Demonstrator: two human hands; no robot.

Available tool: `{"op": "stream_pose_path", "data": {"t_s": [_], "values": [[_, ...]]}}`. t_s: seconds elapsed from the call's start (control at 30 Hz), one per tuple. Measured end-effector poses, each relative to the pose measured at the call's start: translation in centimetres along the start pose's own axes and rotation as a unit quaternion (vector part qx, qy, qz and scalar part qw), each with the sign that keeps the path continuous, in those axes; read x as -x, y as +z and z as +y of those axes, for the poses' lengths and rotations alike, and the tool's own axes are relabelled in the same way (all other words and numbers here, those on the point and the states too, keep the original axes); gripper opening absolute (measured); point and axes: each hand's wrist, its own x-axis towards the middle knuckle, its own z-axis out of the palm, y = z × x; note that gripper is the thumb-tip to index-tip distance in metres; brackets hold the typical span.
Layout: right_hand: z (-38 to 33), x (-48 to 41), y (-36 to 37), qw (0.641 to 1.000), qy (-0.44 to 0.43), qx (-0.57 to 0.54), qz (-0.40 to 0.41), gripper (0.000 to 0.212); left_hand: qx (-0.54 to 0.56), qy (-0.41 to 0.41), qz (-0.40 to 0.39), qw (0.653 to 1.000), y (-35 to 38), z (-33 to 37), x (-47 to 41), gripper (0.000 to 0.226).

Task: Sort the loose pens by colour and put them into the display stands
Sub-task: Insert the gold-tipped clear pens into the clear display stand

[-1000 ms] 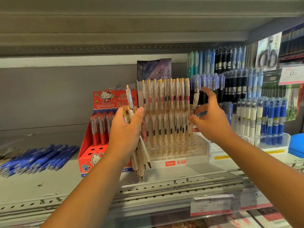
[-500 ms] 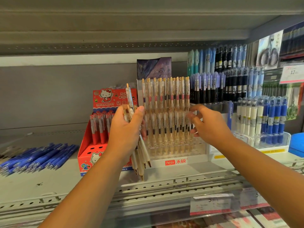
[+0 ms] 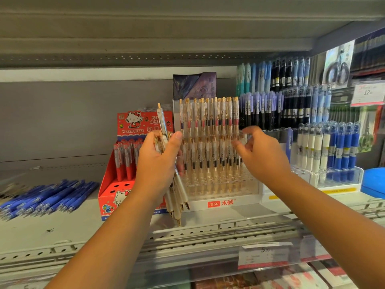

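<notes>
Now my right hand (image 3: pixel 264 157) sits lower than it did a second ago. Then it held a single pen up by the top row at the right edge of the clear stand (image 3: pixel 220 203); that pen no longer shows above my fingers. My hand is at the right end of the lower row, thumb over curled fingertips (image 3: pixel 236 143), right up against the pens standing there. Whether I am pinching one of them or have let go I cannot tell, because the clear barrels blur together behind my fingers.

My left hand (image 3: pixel 158 163) has not changed. It grips the bundle of white pens (image 3: pixel 179 190) just left of the stand, gold tips pointing down over the shelf (image 3: pixel 125 226), and one pen pokes up above my thumb. My palm covers the middle of the bundle, so I cannot count it.

The Hello Kitty box (image 3: pixel 141 122) stands partly behind that hand. The loose blue pens (image 3: pixel 48 197) lie at the far left, and their ends are smeared at the frame edge.
</notes>
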Motion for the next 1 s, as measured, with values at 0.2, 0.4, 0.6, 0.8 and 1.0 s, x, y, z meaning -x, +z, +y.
{"op": "stream_pose_path", "data": {"t_s": [0.2, 0.4, 0.6, 0.8, 1.0], "values": [[-6.3, 2.6, -0.9, 0.965, -0.214, -0.081, -0.125, 0.037, -0.013, 0.021, 0.006, 1.000, 0.1, 0.1, 0.1, 0.026], [-9.7, 3.9, 0.3, 0.913, -0.148, -0.306, -0.228, 0.044, 0.009, 0.039, 0.028, 0.999, 0.0, 0.4, 0.1, 0.056], [-9.4, 3.7, 0.5, 0.902, -0.105, -0.329, -0.259, 0.049, -0.027, 0.048, 0.009, 0.998, 0.0, 0.1, 0.0, 0.069], [-9.2, 3.7, 0.4, 0.904, -0.096, -0.313, -0.276, 0.051, -0.048, 0.053, 0.005, 0.997, -0.1, -0.1, -0.1, 0.063], [-8.5, 3.6, 0.4, 0.895, -0.076, -0.343, -0.276, 0.047, 0.000, 0.019, 0.007, 1.000, 0.2, 0.3, 0.0, 0.041]]}}
